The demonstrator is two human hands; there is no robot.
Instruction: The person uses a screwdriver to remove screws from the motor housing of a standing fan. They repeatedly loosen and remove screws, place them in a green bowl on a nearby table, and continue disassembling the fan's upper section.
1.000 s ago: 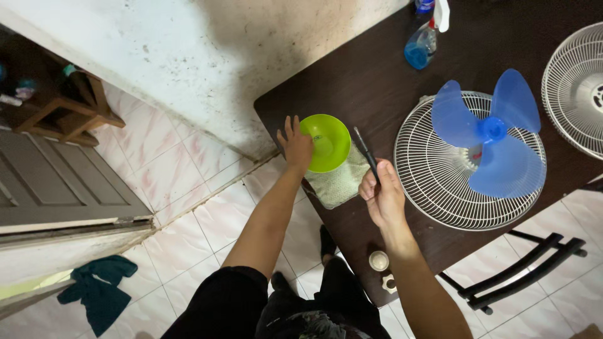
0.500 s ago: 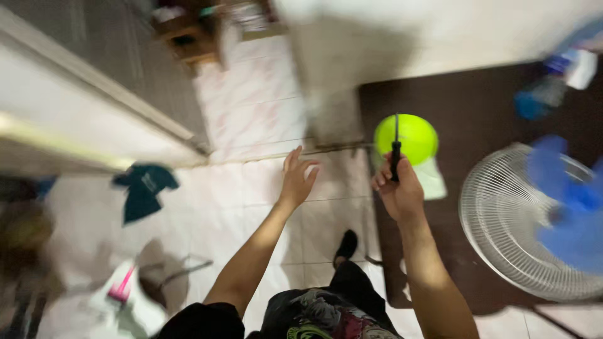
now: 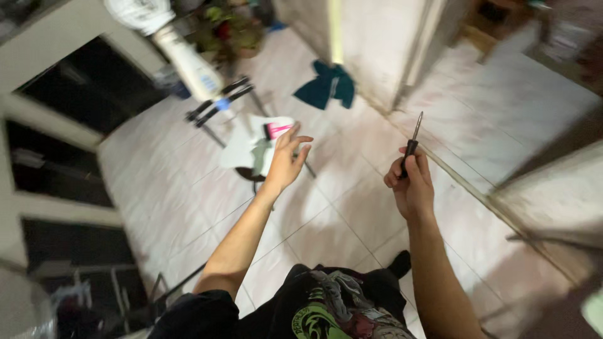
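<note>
Holding a screwdriver (image 3: 411, 143) upright, the right hand (image 3: 411, 188) has its grip curled around the black handle, the thin metal shaft pointing up and away from the body. Over on the other side, the left hand (image 3: 286, 160) is out in the air with its grip spread wide, fingers fanned, touching nothing. Below both hands lies a pale tiled floor (image 3: 339, 220). Just beyond the left hand sits a white object with a pink patch (image 3: 276, 130), resting over a dark stand. Farther off, a teal cloth (image 3: 326, 85) lies crumpled on the tiles near the foot of a white wall (image 3: 377, 44). The view is blurred, so finer detail cannot be told.
</note>
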